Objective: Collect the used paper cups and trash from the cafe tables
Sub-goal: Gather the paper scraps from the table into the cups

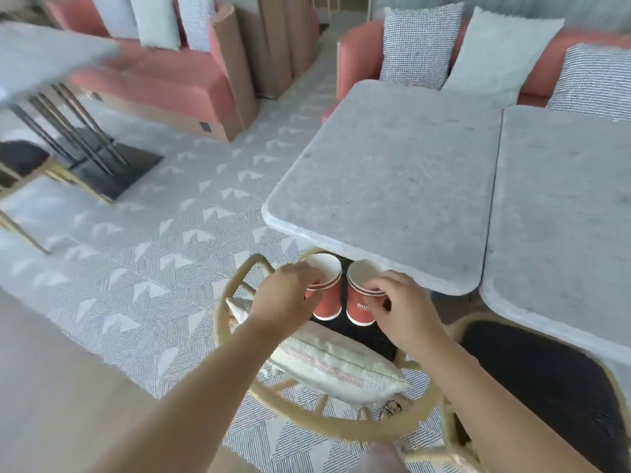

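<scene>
1. Red paper cup with a white inside [327,303], the left of two: gripped near its rim by the left hand [283,297], fingers curled over the top edge from the left side.
2. Second red paper cup with white lettering [358,310], just beside the first: pinched at the rim by the right hand [408,310], thumb and fingers bent round its near side.
3. Kept upright, both cups, mouths open upward, over the black seat [365,339] of a pale rattan chair [235,302], just below the near edge of a grey marble table [386,179]; could not be told whether resting on the seat or lifted off it.
4. Propped against the chair's curved back: a white cushion with faint stripes [334,367].
5. Set edge to edge on the right: a second grey marble table [563,216], with another black-seated chair [532,380] before it.
6. Ranged along the far side: coral sofas [153,80] with grey woven pillows [415,46], on a grey patterned carpet [136,268].
</scene>
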Demonstrator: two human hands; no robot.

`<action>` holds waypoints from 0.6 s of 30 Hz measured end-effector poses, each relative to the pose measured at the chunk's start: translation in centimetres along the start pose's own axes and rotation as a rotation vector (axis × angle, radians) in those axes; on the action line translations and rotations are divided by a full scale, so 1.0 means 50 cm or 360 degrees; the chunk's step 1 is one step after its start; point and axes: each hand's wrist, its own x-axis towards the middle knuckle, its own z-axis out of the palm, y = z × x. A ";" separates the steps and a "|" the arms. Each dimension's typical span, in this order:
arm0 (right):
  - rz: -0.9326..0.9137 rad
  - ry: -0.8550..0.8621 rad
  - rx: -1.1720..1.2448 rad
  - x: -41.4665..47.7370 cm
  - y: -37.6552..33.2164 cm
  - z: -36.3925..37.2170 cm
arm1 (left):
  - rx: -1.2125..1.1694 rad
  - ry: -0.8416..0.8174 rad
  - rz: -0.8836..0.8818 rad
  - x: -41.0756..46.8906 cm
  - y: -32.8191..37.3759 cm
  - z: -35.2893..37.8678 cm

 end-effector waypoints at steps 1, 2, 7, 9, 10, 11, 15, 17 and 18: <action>-0.0047 -0.0007 -0.0009 -0.007 -0.033 0.022 | 0.0003 0.0053 -0.0044 -0.036 -0.026 -0.017; -0.0086 -0.0013 -0.0020 -0.014 -0.066 0.045 | 0.0006 0.0099 -0.0085 -0.073 -0.052 -0.032; -0.0292 -0.0156 0.0072 -0.046 -0.232 0.168 | -0.0043 0.0213 -0.0368 -0.255 -0.173 -0.093; -0.0397 -0.0202 0.0097 -0.053 -0.301 0.215 | -0.0056 0.0244 -0.0520 -0.327 -0.217 -0.118; -0.0446 -0.0228 0.0124 -0.056 -0.335 0.239 | -0.0063 0.0279 -0.0589 -0.363 -0.237 -0.133; -0.0496 -0.0261 0.0164 -0.061 -0.369 0.261 | -0.0070 0.0324 -0.0654 -0.399 -0.256 -0.149; -0.0723 -0.0451 0.0308 -0.075 -0.499 0.343 | -0.0078 0.0496 -0.0915 -0.527 -0.326 -0.205; -0.0834 -0.0532 0.0340 -0.078 -0.556 0.378 | -0.0099 0.0587 -0.1041 -0.577 -0.355 -0.224; -0.0874 -0.0562 0.0338 -0.077 -0.582 0.394 | -0.0106 0.0634 -0.1110 -0.597 -0.369 -0.233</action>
